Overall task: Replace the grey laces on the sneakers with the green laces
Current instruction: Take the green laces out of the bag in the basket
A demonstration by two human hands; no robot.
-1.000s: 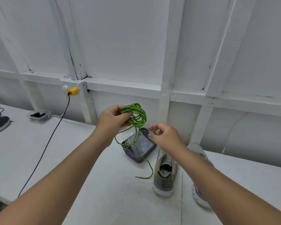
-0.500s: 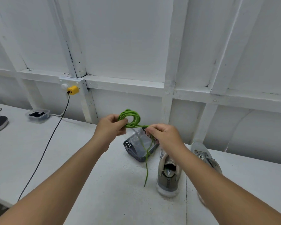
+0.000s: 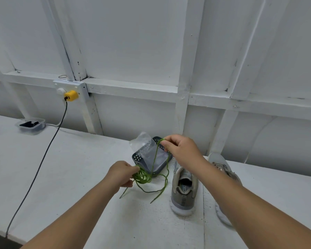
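Observation:
A bundle of green laces [image 3: 143, 177] hangs just above the white table [image 3: 75, 168], gripped by my left hand [image 3: 122, 174]. My right hand [image 3: 181, 150] pinches a loop of the same laces higher up, over the basket. Loose green ends trail onto the table in front of the basket. A grey sneaker [image 3: 183, 189] stands heel toward me right of the laces. The second grey sneaker [image 3: 223, 169] lies behind my right forearm, mostly hidden.
A dark perforated basket [image 3: 138, 157] with a clear plastic bag [image 3: 144, 142] in it sits behind the laces. A black cable [image 3: 43, 159] runs from a yellow plug [image 3: 71, 95] across the table. A clear lidded box [image 3: 31, 125] stands far left by the wall.
My left hand has dropped toward the table with the bundle. My right hand has pulled a loop up and to the right, so the coil has loosened.

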